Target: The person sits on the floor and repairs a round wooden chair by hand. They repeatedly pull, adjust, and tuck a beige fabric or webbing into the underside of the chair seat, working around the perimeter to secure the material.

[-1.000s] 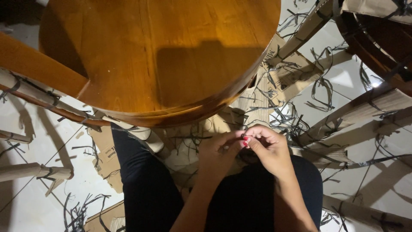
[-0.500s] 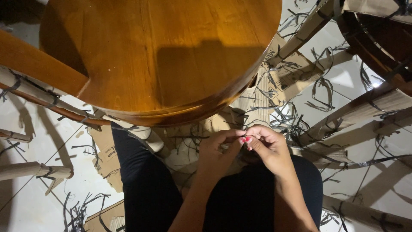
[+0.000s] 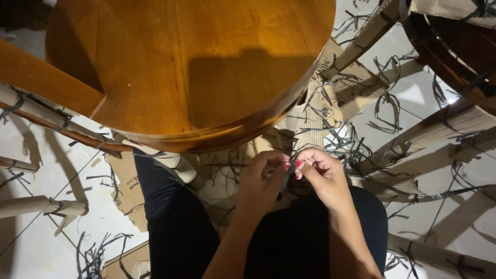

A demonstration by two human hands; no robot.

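Both hands are pinching 1 dark strap (image 3: 287, 176) just near the round wooden table (image 3: 196, 67): left hand (image 3: 263, 181) and right hand (image 3: 320, 173) curled tight, strap ends hidden behind fingers.

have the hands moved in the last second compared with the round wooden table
No. Both the left hand and right hand stay together just below the round wooden table's near rim, pinching a dark strip.

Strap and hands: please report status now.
Left hand and right hand both pinch dark strap. Held over lap. Round wooden tabletop close ahead.
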